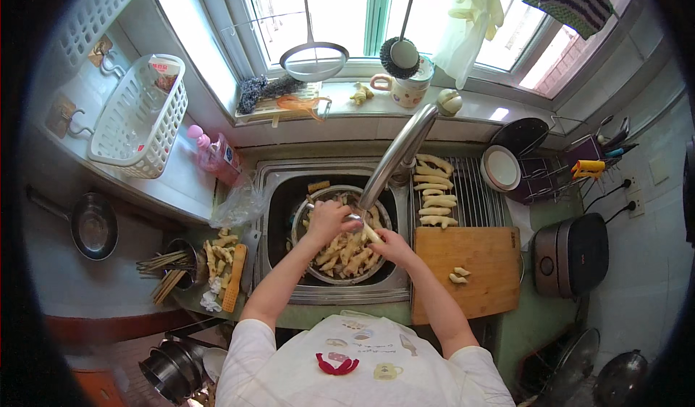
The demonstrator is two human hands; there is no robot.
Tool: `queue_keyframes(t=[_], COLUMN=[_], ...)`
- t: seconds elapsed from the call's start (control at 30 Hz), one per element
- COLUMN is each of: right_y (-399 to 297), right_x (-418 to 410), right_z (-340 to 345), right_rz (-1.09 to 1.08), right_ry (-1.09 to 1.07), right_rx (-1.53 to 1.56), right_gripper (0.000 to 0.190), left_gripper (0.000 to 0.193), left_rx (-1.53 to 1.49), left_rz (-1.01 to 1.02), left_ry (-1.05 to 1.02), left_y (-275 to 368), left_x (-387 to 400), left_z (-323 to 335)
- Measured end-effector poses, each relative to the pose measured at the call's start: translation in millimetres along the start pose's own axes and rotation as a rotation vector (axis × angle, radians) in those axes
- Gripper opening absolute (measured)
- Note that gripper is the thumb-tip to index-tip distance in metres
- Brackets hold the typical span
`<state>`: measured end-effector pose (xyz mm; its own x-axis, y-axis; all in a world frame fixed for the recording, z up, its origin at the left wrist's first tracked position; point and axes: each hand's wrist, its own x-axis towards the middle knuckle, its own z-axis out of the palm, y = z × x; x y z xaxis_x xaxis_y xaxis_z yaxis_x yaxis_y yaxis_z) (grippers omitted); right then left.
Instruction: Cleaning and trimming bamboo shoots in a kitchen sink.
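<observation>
My left hand [328, 223] is over the steel sink [266, 255], closed around a slim metal tool [355, 223], perhaps a peeler; my fingers cover most of it. In my right hand [393, 248] I grip a pale, peeled ginger-like root [372, 234] by its lower end. The tool is close to the root's upper end, directly under the faucet [399, 154] spout. Below both hands, a round metal basin [299, 255] in the sink holds many root pieces [355, 258] and scraps.
Peeled roots [435, 202] line the drainer rack [472, 195] on the right. Two small pieces [459, 277] lie on the wooden cutting board [478, 255]. Left of the sink are more roots [221, 252], a slotted wooden spatula [234, 278], a cleaver-like blade [250, 249] and a chopstick holder [190, 266].
</observation>
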<state>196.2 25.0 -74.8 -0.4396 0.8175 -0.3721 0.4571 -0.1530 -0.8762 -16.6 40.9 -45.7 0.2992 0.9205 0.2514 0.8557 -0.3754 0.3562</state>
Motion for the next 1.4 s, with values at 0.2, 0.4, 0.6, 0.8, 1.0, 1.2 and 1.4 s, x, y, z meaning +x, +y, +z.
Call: queue_keyframes(t=[0.2,0.4,0.6,0.8,1.0,1.2,1.4], right_y=[-16,-27,-16,-1,-21,-23,-25], right_x=[-9,-13,-8,-4,-10,-7,-8], right_z=[-3,-4,3,4,6,5,5], right_rz=[-0.041,0.073,0.05,0.058,0.084,0.215,0.238], right_ry=[0.005,-0.168,-0.119,-0.147,-0.135,-0.297,-0.293], right_rx=[-0.161,-0.233,0.132,0.221,0.337,0.72,0.731], right_gripper=[0.041,0.041,0.036,0.031,0.023,0.01,0.012], left_gripper=[0.033,0.035,0.035,0.038,0.038,0.033,0.028], left_rx=[-0.032,-0.018,-0.144,-0.152,-0.238,-0.291,-0.311], left_rz=[0.042,0.078,0.003,-0.101,-0.115,-0.185,-0.263], left_ry=[-0.012,0.066,-0.002,-0.008,-0.019,-0.006,-0.054], left_y=[0,7,20,1,0,7,1], left_x=[7,4,6,14,9,14,13], left_z=[-13,-11,-14,-23,-22,-16,-12])
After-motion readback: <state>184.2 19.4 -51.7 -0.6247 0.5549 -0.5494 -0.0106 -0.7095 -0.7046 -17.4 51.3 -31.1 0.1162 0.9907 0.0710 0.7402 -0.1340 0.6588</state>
